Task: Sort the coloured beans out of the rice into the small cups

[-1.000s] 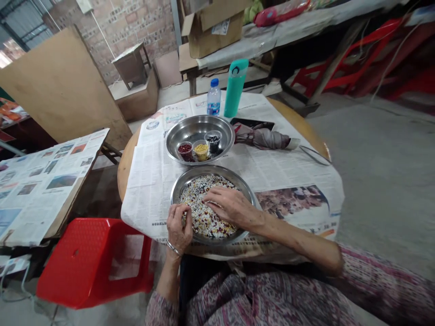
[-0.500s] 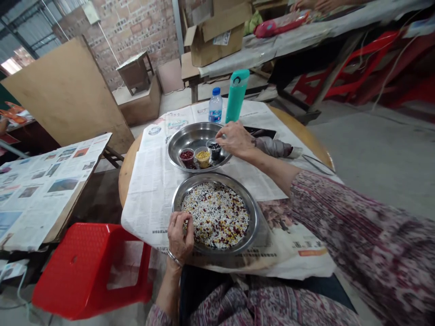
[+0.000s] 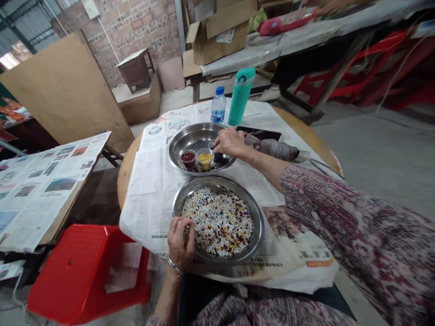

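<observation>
A steel pan [image 3: 258,217] of mixed white, red, yellow and black grains sits on the newspaper-covered round table [image 3: 152,181] in front of me. My left hand [image 3: 180,242] is closed on the pan's near left rim. Behind it a second steel pan [image 3: 183,136] holds three small cups: red beans [image 3: 188,157], yellow beans [image 3: 205,158] and a dark cup mostly hidden under my right hand [image 3: 229,141]. That hand hovers over the dark cup with its fingers bunched downward; what they hold, if anything, is hidden.
A small water bottle [image 3: 218,105] and a teal flask [image 3: 240,96] stand at the table's far edge, a folded umbrella [image 3: 275,148] lies to the right. A red plastic stool [image 3: 84,267] stands at the left, beside another papered table [image 3: 41,185]. Boxes and benches are behind.
My right hand has left the grain pan, reached to the far pan and now lowers over the dark cup. My left hand stays on the near rim.
</observation>
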Motion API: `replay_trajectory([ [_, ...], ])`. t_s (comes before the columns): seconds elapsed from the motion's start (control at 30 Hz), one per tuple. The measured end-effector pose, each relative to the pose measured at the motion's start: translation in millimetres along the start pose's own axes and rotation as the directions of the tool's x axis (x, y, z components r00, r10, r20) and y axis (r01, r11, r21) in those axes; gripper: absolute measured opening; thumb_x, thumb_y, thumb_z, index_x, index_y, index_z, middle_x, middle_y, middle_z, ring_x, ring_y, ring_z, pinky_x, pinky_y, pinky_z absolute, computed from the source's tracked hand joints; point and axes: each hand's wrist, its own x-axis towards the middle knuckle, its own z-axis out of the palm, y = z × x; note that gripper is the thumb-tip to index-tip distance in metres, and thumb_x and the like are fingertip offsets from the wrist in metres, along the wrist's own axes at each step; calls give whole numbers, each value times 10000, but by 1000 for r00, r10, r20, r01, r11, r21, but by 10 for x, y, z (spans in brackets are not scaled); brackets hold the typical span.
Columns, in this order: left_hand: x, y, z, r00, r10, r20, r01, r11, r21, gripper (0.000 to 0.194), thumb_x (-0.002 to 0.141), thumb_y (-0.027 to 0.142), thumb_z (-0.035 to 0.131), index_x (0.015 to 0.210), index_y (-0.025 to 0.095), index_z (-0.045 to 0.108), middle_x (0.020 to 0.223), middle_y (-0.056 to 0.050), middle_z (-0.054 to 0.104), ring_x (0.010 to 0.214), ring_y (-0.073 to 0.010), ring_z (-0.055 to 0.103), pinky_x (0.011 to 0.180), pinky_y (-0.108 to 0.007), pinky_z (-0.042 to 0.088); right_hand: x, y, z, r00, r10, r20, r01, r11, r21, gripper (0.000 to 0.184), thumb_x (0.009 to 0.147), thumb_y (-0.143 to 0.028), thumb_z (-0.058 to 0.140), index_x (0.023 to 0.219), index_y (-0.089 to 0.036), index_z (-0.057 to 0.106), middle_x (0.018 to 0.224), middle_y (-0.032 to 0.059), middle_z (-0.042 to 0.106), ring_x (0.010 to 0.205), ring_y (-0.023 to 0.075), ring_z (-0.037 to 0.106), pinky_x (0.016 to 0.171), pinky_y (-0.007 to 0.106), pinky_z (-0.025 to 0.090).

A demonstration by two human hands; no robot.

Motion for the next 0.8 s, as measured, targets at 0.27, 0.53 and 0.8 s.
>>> replay_trajectory([
  [0.27,0,-14,12,1000,14,-7,-14,1000,3,130,915,97,528,959,194,604,868,-44,634,866,-178,603,803,-308,510,-63,-285,-201,935,323,144,-297,938,-179,143,763,-219,702,644,-143,685,906,123,675,1064,297,479,943,549,330],
  [0.53,-6,-10,21,1000,22,-16,-22,1000,-5,134,910,81,533,958,187,599,874,-40,624,866,-166,585,803,-296,499,-261,-514,-455,961,276,-25,-277,958,-67,140,863,-208,564,760,-213,659,1038,116,673,1087,310,540,945,531,414],
  [0.8,-14,-9,18,1000,7,6,-7,1000,-17,136,914,86,533,970,188,604,892,-49,625,882,-175,580,815,-315,492,-1493,-1385,-602,970,-231,81,194,927,320,148,937,-243,539,845,-212,650,969,68,683,973,219,591,894,422,488],
])
